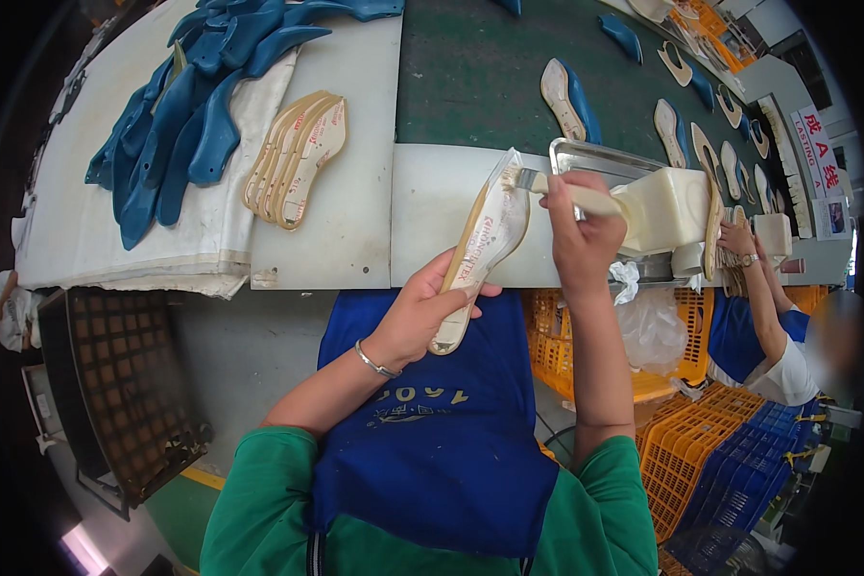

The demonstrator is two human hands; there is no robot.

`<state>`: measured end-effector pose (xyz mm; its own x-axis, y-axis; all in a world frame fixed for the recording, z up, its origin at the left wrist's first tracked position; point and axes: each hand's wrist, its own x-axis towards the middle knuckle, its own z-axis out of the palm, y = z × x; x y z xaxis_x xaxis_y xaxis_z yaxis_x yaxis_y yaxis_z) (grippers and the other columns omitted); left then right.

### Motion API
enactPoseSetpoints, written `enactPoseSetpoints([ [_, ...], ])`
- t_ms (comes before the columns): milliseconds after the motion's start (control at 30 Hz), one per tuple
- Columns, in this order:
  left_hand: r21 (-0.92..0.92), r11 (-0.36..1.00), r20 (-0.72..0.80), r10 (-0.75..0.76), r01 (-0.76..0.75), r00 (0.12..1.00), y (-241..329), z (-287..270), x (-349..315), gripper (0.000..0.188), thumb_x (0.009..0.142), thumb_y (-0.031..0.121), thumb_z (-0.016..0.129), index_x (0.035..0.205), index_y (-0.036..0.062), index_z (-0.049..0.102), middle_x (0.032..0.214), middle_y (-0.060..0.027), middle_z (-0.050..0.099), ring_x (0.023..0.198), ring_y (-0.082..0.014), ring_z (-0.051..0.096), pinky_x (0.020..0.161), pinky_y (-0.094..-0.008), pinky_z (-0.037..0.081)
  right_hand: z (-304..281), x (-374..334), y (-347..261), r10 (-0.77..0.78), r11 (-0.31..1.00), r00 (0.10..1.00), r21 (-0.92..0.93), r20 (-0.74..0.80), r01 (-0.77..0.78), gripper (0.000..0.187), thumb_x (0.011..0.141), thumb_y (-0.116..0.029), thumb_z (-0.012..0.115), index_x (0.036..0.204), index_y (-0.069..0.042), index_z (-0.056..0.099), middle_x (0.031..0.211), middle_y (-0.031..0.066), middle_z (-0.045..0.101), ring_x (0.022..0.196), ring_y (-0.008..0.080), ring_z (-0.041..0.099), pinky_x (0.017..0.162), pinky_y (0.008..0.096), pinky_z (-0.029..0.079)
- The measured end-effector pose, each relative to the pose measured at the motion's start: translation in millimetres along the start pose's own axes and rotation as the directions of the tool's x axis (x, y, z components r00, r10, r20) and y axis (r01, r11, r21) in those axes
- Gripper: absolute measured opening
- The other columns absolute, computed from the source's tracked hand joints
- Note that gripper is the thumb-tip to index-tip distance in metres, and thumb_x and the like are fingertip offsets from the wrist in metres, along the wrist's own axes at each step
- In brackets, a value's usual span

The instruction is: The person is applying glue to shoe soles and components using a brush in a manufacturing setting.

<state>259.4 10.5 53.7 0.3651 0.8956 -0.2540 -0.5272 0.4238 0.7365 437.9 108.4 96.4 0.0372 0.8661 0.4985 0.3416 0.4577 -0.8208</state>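
Holding insole [487, 233] in left grip [426, 301], slanted across the near edge of the surface [324, 257], pointed end out over it, rounded end back over blue apron [432, 432]. Left grip closed about the lower half: thumb across the printed face, fingertips in view past the right side. Right grip [588, 230] closed on the handle of flat brush [536, 181], with bristles at the pointed end; can't tell touching from just above. Looks light, thin, fairly stiff lengthwise; probably flexes if pinched hard at the waist. Likely slick or tacky wherever coated, so avoid the face near the bristles. Take by the long edges, at waist or rounded end. Note similar insoles [298, 158] overlapped toward the left, white container [667, 211] at metal tray [600, 158] toward the right.
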Motion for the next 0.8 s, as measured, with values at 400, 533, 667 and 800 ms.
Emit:
enactPoseSetpoints([
  [400,-0.088,0.994,0.067,-0.059,0.065,0.996,10.6,-9.8,3.0,0.055,0.093,-0.001,0.053,0.145,0.0009,0.036,0.122,-0.0165,0.062,0.108,-0.0206,0.065,0.079,-0.027,0.057,-20.6,2.3,-6.2,-0.025,0.999,0.991,0.039,0.132,0.02,0.007,0.09,-0.006,0.065,0.086,0.0,0.064,0.076,0.0075,0.065,0.067,0.012,0.061,0.061,0.0269,0.047],
  [533,-0.053,0.996,0.053,-0.071,0.074,0.996,16.0,-10.7,-1.4,0.05,0.093,0.001,0.055,0.141,0.0014,0.04,0.113,-0.0209,0.066,0.088,-0.0172,0.069,0.075,-0.0251,0.057,-32.4,37.2,14.9,0.012,0.99,1.0,-0.138,0.02,-0.009,0.008,0.091,-0.007,0.064,0.087,0.0,0.065,0.076,0.0065,0.064,0.067,0.0104,0.059,0.062,0.0248,0.046],
  [667,-0.063,0.996,0.043,-0.058,0.06,0.997,17.3,-17.8,-3.6,0.048,0.093,0.001,0.055,0.139,0.0016,0.042,0.11,-0.0228,0.067,0.081,-0.0163,0.069,0.073,-0.0256,0.058,-32.3,26.5,-0.3,0.075,0.99,0.997,0.124,-0.028,-0.071,0.01,0.092,-0.008,0.063,0.086,0.0,0.064,0.075,0.0058,0.064,0.068,0.0107,0.059,0.063,0.0251,0.046],
  [800,-0.059,0.996,0.095,-0.068,0.074,0.993,16.2,-27.1,-2.6,0.051,0.093,0.001,0.056,0.142,0.0011,0.04,0.116,-0.0206,0.065,0.096,-0.0161,0.067,0.078,-0.0252,0.056,-31.1,9.1,-13.5,-0.015,0.998,0.958,0.064,0.286,-0.003,0.012,0.095,-0.009,0.06,0.089,0.001,0.062,0.083,0.0057,0.063,0.071,0.0102,0.061,0.064,0.0248,0.048],
])
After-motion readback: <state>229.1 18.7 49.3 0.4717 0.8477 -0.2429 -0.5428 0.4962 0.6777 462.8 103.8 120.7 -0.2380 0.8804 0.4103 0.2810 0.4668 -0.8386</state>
